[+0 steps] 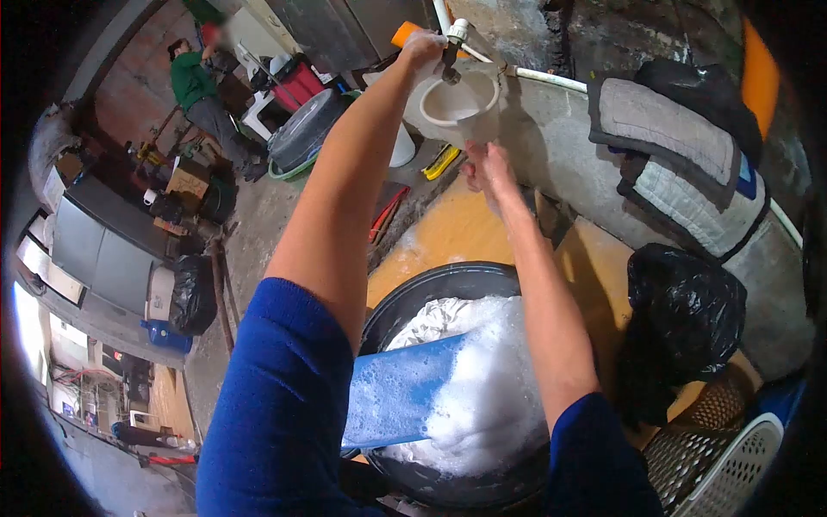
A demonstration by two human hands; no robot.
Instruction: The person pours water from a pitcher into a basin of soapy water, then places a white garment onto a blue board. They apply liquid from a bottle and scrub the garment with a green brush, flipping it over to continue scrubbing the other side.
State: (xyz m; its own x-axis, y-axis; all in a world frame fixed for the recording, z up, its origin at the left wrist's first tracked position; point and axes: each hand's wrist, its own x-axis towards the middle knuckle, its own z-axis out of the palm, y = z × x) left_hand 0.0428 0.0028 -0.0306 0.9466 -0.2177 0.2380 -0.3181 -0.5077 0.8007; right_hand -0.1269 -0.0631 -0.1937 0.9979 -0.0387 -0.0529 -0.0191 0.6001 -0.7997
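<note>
White plastic dipper [476, 119] under tap [451, 62], mouth tilted up, just beyond right hand [489, 172]. Right fingers curled closed on its near end. Left hand [422, 52] foam-wet, at tap; how far closed, cannot tell. Below, nearer body: black tub [398, 303], foam [493, 379], pale cloth [438, 317], blue board [398, 389] slanting in. Black plastic bag [687, 302] right of tub.

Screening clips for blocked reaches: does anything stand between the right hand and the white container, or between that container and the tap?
Nothing visible does. The right hand holds the white container, its open mouth close under the tap, and the left hand is beside the tap, not between.
</note>
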